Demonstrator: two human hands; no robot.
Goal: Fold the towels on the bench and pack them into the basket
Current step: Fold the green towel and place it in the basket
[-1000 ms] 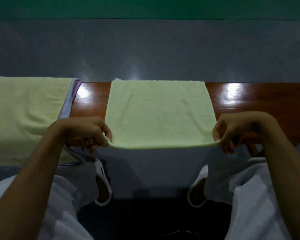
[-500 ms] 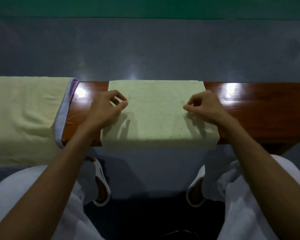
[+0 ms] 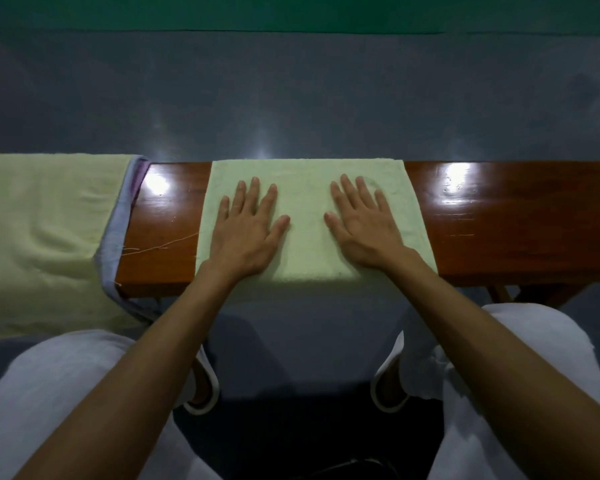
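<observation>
**A:** Where is the towel?

**B:** The towel (image 3: 307,244) lies flat on the middle of the bench (image 3: 499,230). It is a pale yellow-green rectangle and covers the wood from the far edge to the near edge.

**A:** And the hands?

**B:** Both are on it, palms down. The left hand (image 3: 248,230) rests on the towel's left half, with its fingers straight and spread and its thumb pointing inward. The right hand (image 3: 364,226) rests on the right half in the same way. Neither grips anything, and a strip of towel shows between the two thumbs.

**A:** What's beside it?

**B:** Glossy red-brown wood shows on either side. To the left, apart from the towel, a second towel (image 3: 42,237) of the same colour drapes over the bench, rumpled, and hangs down its near side. A lilac cloth (image 3: 113,237) shows along its right edge, underneath. A thin thread (image 3: 160,245) lies on the wood between the two towels and reaches the towel's left edge.

**A:** Farther out?

**B:** Beyond the bench is a grey-blue floor (image 3: 291,98) with bright glints of light, then a green strip (image 3: 291,12) along the top. Near the camera, bare forearms come in from below, over knees in white trousers (image 3: 49,393). Two white shoes (image 3: 212,386) stand on the floor below the bench's near edge.
</observation>
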